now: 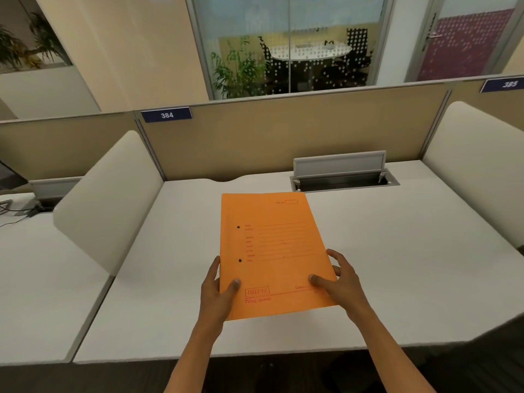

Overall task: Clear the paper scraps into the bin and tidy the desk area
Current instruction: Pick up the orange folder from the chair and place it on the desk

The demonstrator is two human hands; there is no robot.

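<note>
An orange file folder [273, 251] with red print and two punch holes is in the middle of the white desk [397, 265]. My left hand [217, 293] grips its near left corner, thumb on top. My right hand [340, 282] holds the near right edge, thumb on the cover and fingers spread beside it. I cannot tell if the folder lies flat on the desk or is lifted slightly. No paper scraps and no bin are in view.
An open cable hatch [343, 177] with a raised grey lid sits at the desk's back. Cream side dividers [110, 199] [479, 165] flank the desk, and a tan partition [283, 131] labelled 384 closes the rear. The neighbouring desk on the left has cables [14, 211].
</note>
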